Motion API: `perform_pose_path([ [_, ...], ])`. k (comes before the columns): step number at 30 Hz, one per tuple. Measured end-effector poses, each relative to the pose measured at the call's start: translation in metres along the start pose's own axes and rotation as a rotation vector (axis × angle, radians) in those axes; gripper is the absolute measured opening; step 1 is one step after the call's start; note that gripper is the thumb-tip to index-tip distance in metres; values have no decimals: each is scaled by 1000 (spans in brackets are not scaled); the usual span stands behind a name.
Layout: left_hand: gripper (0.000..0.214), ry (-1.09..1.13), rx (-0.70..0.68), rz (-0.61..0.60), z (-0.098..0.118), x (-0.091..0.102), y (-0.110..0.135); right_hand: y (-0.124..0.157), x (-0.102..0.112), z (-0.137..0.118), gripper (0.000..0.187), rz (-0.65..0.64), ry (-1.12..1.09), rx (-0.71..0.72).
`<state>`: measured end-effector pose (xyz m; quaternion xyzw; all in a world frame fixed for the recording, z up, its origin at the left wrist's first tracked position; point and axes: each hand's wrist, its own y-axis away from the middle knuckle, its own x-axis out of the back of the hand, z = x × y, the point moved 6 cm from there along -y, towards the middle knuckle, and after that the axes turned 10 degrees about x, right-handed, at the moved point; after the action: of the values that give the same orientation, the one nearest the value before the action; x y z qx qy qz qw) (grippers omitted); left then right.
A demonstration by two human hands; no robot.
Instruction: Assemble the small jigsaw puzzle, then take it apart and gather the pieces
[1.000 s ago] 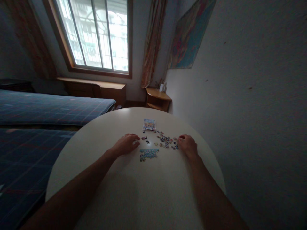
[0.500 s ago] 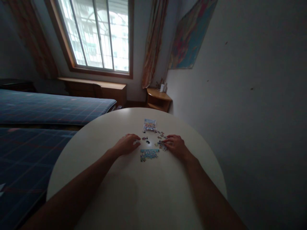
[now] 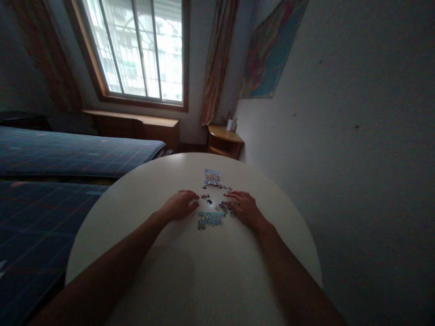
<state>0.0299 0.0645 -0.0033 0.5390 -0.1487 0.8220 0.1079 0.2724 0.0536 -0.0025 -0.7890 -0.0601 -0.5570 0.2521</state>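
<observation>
On the round white table [image 3: 190, 280], my left hand [image 3: 178, 204] rests palm down with its fingers curled loosely, next to a few loose puzzle pieces [image 3: 205, 198]. My right hand [image 3: 244, 207] lies flat over a heap of loose jigsaw pieces [image 3: 224, 207], fingers stretched out on them. Between the hands lies a joined blue strip of puzzle [image 3: 210, 219]. Beyond it sits a small printed picture card [image 3: 212, 177].
A plain wall [image 3: 356, 136] runs close along the table's right side. A bed with a blue checked cover [image 3: 50, 181] stands on the left. A window [image 3: 136, 50], a wooden desk [image 3: 136, 124] and a corner shelf [image 3: 224, 139] are at the back.
My right hand has slid left across the table, pushing the scattered pieces into a tighter heap near the joined strip. My left hand has stayed put.
</observation>
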Motion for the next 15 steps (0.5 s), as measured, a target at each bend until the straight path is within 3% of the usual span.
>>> perform_pose_path([
  [5,33,-5,20,-3,0,0,0,-1,-9,0,44,-88,28,-16],
  [9,33,-14,6,-6,-1,-1,-1,0,-6,5,42,-38,25,-35],
  [15,33,-10,12,-2,0,-1,-1,0,-7,-5,34,-28,-36,79],
])
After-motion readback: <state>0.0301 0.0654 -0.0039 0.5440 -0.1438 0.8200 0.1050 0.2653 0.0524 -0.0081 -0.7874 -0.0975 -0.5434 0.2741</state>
